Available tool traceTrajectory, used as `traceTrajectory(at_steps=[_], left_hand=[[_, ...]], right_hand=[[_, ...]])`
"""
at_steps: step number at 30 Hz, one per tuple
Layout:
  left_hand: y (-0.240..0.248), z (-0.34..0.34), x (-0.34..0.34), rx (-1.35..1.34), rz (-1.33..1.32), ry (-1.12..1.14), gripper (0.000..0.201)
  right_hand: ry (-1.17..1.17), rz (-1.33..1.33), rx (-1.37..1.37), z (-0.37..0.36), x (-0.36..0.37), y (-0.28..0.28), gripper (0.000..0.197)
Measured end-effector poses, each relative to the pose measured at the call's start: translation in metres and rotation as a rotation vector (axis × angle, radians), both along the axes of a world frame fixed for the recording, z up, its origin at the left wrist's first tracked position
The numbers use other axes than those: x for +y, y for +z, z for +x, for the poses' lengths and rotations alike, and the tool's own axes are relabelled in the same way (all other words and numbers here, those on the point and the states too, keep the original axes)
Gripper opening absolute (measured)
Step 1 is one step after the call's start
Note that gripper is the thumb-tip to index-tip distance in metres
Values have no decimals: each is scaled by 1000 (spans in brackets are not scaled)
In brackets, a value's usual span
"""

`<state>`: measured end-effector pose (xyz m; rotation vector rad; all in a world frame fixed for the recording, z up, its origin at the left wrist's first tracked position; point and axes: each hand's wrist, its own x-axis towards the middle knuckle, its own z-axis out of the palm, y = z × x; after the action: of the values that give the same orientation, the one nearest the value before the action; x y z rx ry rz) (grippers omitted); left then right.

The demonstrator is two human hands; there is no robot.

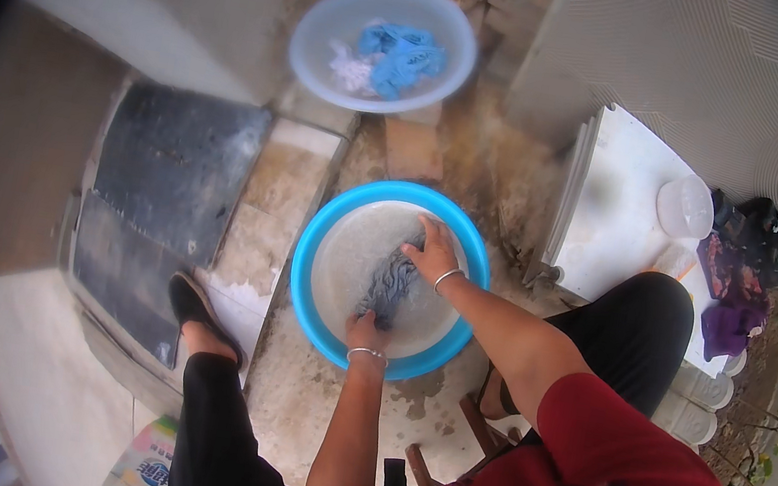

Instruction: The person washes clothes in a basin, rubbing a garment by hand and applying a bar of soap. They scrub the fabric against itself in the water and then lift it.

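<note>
Grip: left hand (366, 333) clamped on lower end of grey cloth (388, 288); right hand (437, 253) at upper end, closure unclear. Cloth in blue basin (302, 270), frame centre. Probably soft, water-heavy, slippery; hold bunched ends.

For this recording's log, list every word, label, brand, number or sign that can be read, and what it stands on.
Bag, lower left, pale with green: blue and other print, partly blurred; I leave its wording unquoted.
Basin, blue-rimmed: no print that I can see.
Cloth, grey, in the basin: none that I can see.
Tub, pale, at the top: none that I can see.
</note>
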<state>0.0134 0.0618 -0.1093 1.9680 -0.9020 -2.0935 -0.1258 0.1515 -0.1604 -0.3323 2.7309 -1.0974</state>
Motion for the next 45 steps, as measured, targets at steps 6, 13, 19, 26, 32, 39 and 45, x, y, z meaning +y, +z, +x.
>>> traceTrajectory(at_steps=[6, 13, 19, 26, 32, 39, 45], left_hand=[[-16, -3, 11, 7, 51, -341, 58], [-61, 10, 0, 232, 228, -166, 51], [-77, 25, -4, 555, 528, 76, 53], [31, 0, 4, 573, 353, -35, 44], [13, -14, 6, 436, 263, -102, 49], [57, -27, -1, 377, 238, -169, 57], [94, -26, -23, 260, 189, -416, 71]], right_hand=[[288, 360, -401, 41, 8, -14, 31], [71, 305, -320, 47, 13, -6, 26], [432, -109, -672, 89, -25, 89, 30], [559, -185, -272, 106, -19, 147, 34], [260, -25, -24, 54, -37, 114, 28], [84, 7, -221, -5, -8, 101, 39], [191, -458, -618, -36, 19, 143, 52]])
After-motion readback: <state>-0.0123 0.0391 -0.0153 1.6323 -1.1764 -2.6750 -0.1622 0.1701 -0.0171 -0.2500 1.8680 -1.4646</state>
